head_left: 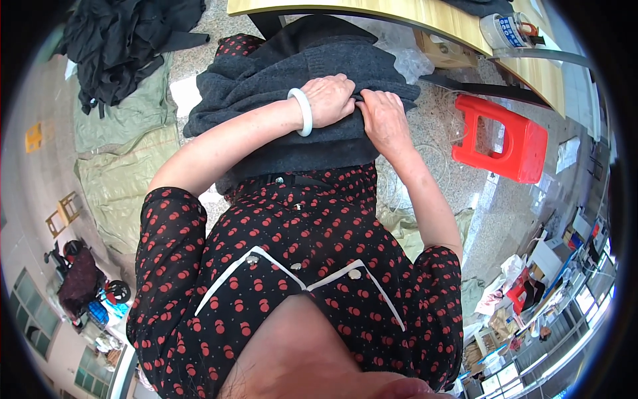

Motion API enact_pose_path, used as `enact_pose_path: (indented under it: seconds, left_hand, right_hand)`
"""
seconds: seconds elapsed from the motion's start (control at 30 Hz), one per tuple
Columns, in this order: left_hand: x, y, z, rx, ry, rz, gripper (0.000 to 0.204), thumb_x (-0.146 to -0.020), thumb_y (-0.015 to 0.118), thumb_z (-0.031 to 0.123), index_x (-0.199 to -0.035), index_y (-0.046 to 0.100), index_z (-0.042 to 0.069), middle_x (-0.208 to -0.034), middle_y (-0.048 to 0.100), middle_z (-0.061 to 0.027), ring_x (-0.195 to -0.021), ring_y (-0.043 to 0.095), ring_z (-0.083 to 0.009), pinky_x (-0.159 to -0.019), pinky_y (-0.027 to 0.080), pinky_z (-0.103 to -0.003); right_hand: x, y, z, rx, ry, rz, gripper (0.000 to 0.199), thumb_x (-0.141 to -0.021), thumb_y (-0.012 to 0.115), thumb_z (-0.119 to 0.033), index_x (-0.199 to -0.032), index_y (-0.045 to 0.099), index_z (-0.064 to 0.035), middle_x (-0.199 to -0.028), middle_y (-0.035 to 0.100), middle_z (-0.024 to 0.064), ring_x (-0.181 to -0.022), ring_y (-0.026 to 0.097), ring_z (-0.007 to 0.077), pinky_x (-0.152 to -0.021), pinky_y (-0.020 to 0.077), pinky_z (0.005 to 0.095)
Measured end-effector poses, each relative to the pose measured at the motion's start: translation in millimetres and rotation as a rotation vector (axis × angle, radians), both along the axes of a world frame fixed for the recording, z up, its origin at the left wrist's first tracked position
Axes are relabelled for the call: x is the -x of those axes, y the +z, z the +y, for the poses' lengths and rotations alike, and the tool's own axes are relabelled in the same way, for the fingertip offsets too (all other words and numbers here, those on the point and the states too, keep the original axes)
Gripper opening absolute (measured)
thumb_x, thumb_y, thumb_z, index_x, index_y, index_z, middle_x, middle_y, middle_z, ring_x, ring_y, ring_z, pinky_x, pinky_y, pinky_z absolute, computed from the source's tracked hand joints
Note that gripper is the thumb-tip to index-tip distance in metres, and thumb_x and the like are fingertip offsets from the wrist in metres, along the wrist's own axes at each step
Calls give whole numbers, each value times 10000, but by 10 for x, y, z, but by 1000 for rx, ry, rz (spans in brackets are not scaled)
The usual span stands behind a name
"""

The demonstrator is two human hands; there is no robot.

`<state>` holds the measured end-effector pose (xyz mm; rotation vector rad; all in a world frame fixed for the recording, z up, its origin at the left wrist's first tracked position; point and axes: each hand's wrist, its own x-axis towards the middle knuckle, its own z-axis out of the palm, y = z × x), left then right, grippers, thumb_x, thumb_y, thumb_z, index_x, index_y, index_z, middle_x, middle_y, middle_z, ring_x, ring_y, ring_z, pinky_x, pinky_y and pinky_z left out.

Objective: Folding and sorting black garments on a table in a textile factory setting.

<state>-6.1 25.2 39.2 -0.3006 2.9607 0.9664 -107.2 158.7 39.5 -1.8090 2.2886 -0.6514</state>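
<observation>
A dark grey knitted garment (292, 149) lies bunched in folds across my lap. My left hand (325, 100), with a pale bangle (302, 112) at the wrist, has its fingers curled into the knit near the middle. Close beside it on the right, my right hand (386, 121) pinches the same cloth between thumb and fingers. The two hands nearly meet at one fold. Their fingertips are partly hidden, so I cannot make out anything small between them.
Ahead is a wooden-topped table (399, 21) with a clear tub (502, 32) on it. A red plastic stool (505, 139) lies tipped over at the right. Dark garments (126, 50) are heaped at the far left by green sheeting (126, 179). Clear plastic (413, 63) sits under the table.
</observation>
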Motion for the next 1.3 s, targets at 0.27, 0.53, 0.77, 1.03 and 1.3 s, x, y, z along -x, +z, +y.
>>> enact_pose_path:
  seconds: [0.27, 0.53, 0.77, 1.03, 1.3]
  left_hand:
    - [1, -101, 6, 16, 4, 51, 114, -739, 491, 85, -768, 478, -25, -784, 524, -173, -751, 546, -340, -682, 452, -406]
    - [-25, -71, -63, -40, -60, 81, 92, -733, 487, 70, -753, 478, -19, -775, 517, -163, -761, 540, -337, -675, 446, -408]
    - [17, -52, -157, -264, -171, 107, 174, -776, 506, 140, -789, 506, -34, -783, 530, -170, -755, 535, -330, -661, 427, -401]
    - [18, -132, -520, -412, -157, -229, 374, -751, 584, 337, -855, 584, -22, -775, 590, -177, -766, 564, -292, -703, 423, -353]
    - [-673, -76, -922, -466, 13, -485, 513, -844, 425, 465, -973, 579, -8, -938, 584, -183, -919, 540, -299, -843, 383, -350]
  right_hand:
    - [42, 8, 3, -22, 38, -19, 176, -771, 528, -50, -934, 533, 17, -813, 557, 150, -793, 522, 296, -750, 392, 374]
    - [207, 43, 4, -15, 108, -234, 163, -761, 522, -19, -917, 561, 6, -840, 584, 163, -812, 559, 306, -734, 433, 369]
    - [301, 125, -18, -53, 71, -388, 149, -763, 569, -78, -893, 568, -7, -800, 591, 138, -751, 579, 241, -678, 444, 302]
    - [385, 111, -227, -323, 8, -589, 202, -792, 570, -214, -884, 573, -35, -775, 598, 95, -688, 562, 191, -639, 436, 285]
    - [68, 303, -476, -226, 276, -363, 188, -759, 600, -162, -863, 555, -11, -807, 560, 121, -753, 561, 261, -664, 448, 317]
